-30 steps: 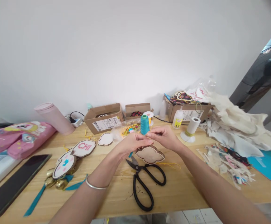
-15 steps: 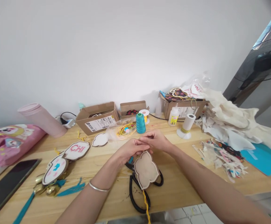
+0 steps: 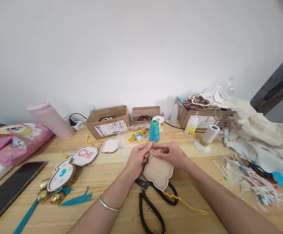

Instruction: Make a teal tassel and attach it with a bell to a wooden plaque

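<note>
A beige cloud-shaped fabric piece (image 3: pixel 158 173) with a dark-lined edge hangs from my fingers over the table. My left hand (image 3: pixel 139 160) is closed, pinching a thin yellowish cord (image 3: pixel 153 147) at the piece's top. My right hand (image 3: pixel 175 155) has its thumb against the top edge and its forefinger bent close to the cord; its grip is partly hidden. From the piece's lower end a twisted yellow cord (image 3: pixel 187 205) trails right. Beneath lie black-handled scissors (image 3: pixel 143 184), their blades partly covered by my left hand and the piece.
A teal thread cone (image 3: pixel 154 131) stands just beyond my hands. Cardboard boxes (image 3: pixel 111 129) line the wall, with a glue bottle (image 3: pixel 191 125) and white roll (image 3: pixel 211 135) at right. Fabric scraps (image 3: pixel 251 180) lie right; embroidered pieces (image 3: pixel 85 156), brass bells (image 3: pixel 57 197) and a phone (image 3: pixel 14 191) lie left.
My hands have drawn slightly apart, and the cord between them now shows. The fabric piece has risen and tilted; its yellow tail has swung right, uncovering more of the scissors. The view has shifted right.
</note>
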Demonstrator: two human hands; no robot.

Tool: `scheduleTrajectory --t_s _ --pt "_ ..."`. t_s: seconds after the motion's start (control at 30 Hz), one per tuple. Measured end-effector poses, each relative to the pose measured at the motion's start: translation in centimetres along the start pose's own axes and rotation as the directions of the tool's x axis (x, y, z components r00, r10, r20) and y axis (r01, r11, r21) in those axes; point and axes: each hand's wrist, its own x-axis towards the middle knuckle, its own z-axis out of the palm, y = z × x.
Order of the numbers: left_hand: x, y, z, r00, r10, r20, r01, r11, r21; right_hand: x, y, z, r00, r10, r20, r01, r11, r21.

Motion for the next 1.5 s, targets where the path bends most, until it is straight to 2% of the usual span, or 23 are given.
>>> scheduleTrajectory --t_s 0.17,0.3,0.4,0.5,0.6,0.77,0.87,1.03,1.17,1.37,1.5 --pt "0.3 0.0 -0.4 1.000 0.009 0.011 -0.008 0.998 -0.058 -0.1 -0.4 -0.6 0.996 0.011 0.087 -0.015 0.999 0.043" --pt "0.2 -0.2 -0.3 1.000 0.009 -0.002 -0.009 0.999 -0.042 -0.2 -0.6 -0.6 0.986 0.003 0.169 -0.035 0.983 0.183" --pt "0.1 0.0 -0.1 1.000 0.029 -0.003 -0.029 0.998 0.054 -0.1 -0.8 -0.3 0.997 0.042 0.061 -0.057 0.963 0.265" --pt "0.0 0.2 0.1 0.995 0.095 0.012 -0.096 0.983 0.155 -0.1 -0.8 0.2 0.996 0.080 -0.048 -0.060 0.939 0.340" --pt "-0.1 0.2 0.2 0.987 0.149 0.052 -0.157 0.966 0.204 -0.2 -0.8 0.3 0.994 0.064 -0.088 -0.026 0.926 0.376" --pt "-0.2 -0.3 0.3 0.983 0.171 0.065 -0.183 0.931 0.315 -0.5 -1.1 0.1 0.996 0.016 -0.088 0.023 0.907 0.420" --pt "-0.2 -0.5 0.4 0.979 0.184 0.090 -0.204 0.903 0.378 -0.5 -1.2 0.1 0.995 -0.004 -0.100 0.039 0.936 0.349" --pt "-0.2 -0.5 0.5 0.979 0.182 0.092 -0.204 0.852 0.482 -0.6 -1.3 0.3 0.985 -0.087 -0.149 0.107 0.986 0.128" --pt "-0.3 -0.5 0.6 0.978 0.184 0.094 -0.206 0.830 0.518 -0.4 -0.9 0.5 0.979 -0.102 -0.178 0.117 0.990 0.075" --pt "-0.7 0.3 0.7 0.968 0.227 0.108 -0.250 0.822 0.513 -0.4 -1.1 -0.2 0.980 -0.064 -0.187 0.121 0.943 0.310" --pt "-0.6 0.8 0.5 0.920 0.367 0.138 -0.383 0.766 0.516 -0.8 -2.0 -0.7 0.987 -0.001 -0.159 0.069 0.903 0.423"
